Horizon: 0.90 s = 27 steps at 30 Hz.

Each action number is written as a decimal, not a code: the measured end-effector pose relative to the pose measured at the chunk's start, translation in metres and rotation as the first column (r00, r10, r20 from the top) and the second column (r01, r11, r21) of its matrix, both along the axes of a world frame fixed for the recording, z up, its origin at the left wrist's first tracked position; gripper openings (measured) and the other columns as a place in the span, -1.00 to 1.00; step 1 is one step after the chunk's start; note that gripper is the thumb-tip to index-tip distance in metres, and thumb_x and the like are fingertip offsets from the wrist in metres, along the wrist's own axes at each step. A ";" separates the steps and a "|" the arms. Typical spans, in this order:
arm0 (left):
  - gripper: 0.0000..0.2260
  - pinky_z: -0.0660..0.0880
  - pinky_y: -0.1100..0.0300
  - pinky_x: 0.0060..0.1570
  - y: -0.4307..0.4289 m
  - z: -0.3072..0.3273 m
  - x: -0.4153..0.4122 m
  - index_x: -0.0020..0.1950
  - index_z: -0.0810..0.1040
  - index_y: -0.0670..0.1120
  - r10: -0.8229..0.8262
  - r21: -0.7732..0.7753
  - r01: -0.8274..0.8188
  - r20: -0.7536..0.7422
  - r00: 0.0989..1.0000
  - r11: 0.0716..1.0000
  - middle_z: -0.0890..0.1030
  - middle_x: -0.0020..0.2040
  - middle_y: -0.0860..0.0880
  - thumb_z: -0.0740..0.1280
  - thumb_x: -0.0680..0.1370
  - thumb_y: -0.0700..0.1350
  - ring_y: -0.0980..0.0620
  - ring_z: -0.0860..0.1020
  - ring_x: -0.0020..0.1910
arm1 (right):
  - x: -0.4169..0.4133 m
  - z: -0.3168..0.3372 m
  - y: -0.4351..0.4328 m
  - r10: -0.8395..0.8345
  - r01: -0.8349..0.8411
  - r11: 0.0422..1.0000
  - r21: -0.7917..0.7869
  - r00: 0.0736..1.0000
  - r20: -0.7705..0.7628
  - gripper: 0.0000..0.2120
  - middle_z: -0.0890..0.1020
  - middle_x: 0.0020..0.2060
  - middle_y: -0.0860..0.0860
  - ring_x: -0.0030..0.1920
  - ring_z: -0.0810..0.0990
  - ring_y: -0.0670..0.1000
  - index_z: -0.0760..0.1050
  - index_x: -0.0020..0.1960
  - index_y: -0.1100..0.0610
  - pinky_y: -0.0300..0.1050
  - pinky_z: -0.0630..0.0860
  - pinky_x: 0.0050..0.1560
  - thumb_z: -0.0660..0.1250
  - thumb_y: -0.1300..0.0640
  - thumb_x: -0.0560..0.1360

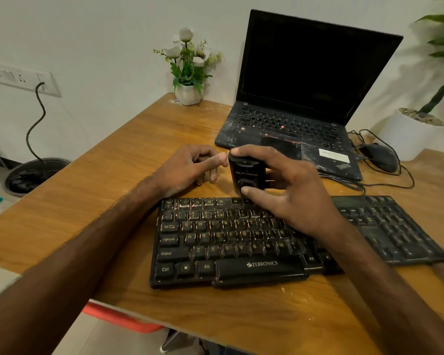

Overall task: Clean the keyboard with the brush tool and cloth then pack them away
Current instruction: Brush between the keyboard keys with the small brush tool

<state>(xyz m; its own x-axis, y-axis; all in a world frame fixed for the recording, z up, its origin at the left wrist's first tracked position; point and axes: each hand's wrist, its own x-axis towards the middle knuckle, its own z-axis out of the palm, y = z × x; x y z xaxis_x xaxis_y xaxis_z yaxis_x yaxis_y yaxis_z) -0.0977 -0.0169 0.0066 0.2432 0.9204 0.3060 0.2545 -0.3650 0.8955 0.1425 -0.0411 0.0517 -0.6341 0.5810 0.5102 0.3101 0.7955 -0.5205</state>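
A dusty black Zebronics keyboard (231, 242) lies on the wooden desk (92, 201) in front of me. My right hand (287, 190) holds a small black boxy brush tool (246, 175) upright just behind the keyboard's top row, thumb pressing its lower front. My left hand (190, 167) rests on the desk beside it, index finger stretched out and touching the tool's upper left edge. No bristles are visible. I see no cloth.
A dusty open black laptop (292, 119) stands behind the hands. A black mouse (381, 157) with tangled cables lies to its right. A small flower pot (189, 94) and a large white planter (408, 134) stand at the back. The desk's left edge drops toward a bin (34, 175).
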 end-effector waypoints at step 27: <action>-0.71 0.44 0.28 -0.30 0.002 -0.003 -0.004 0.01 0.59 -0.08 0.026 -0.012 -0.027 -0.045 0.999 1.000 0.63 -0.25 -0.04 0.38 0.54 0.15 0.12 0.51 -0.35 | -0.004 -0.003 -0.005 0.032 -0.031 0.999 -0.025 0.999 0.029 -0.40 0.54 0.30 -0.12 0.19 0.59 -0.14 0.39 0.43 -0.09 -0.22 0.63 0.03 0.50 0.21 0.47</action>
<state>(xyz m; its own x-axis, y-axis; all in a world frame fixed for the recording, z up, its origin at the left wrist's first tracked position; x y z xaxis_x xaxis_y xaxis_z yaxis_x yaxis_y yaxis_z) -0.1018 -0.0151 0.0036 0.2316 0.9304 0.2841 0.3039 -0.3466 0.8874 0.1385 -0.0465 0.0483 -0.6667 0.5724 0.4774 0.3003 0.7925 -0.5308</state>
